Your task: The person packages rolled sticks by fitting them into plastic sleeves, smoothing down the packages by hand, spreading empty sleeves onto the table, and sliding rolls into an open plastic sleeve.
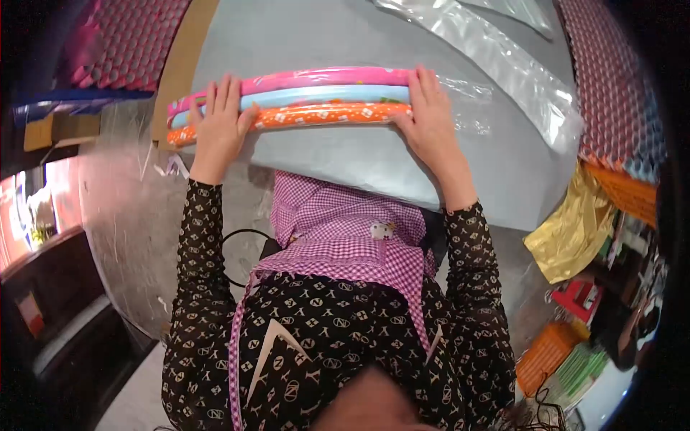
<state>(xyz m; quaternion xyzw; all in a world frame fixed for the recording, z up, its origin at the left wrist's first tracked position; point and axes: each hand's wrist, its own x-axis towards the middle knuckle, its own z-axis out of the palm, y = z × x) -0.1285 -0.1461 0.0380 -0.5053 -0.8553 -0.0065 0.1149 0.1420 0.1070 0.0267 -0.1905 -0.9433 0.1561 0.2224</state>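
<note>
Three rolls of wrapping paper lie side by side on the grey tabletop in a clear plastic sleeve: a pink roll (316, 78), a light blue roll (323, 94) and an orange roll with white marks (323, 113). My left hand (221, 126) lies across them near their left end, thumb at the near side and fingers over the top. At the right end my right hand (429, 115) grips the bundle, its thumb by the orange roll. An empty stretch of clear sleeve (467, 108) extends past my right hand.
Clear plastic sleeves (496, 57) lie across the far right of the grey table (345, 158). Stacks of rolls, seen end-on, stand at the left (144, 43) and right (611, 79). Gold sheeting (571, 226) hangs by the right edge. A cardboard strip (183, 65) borders the left.
</note>
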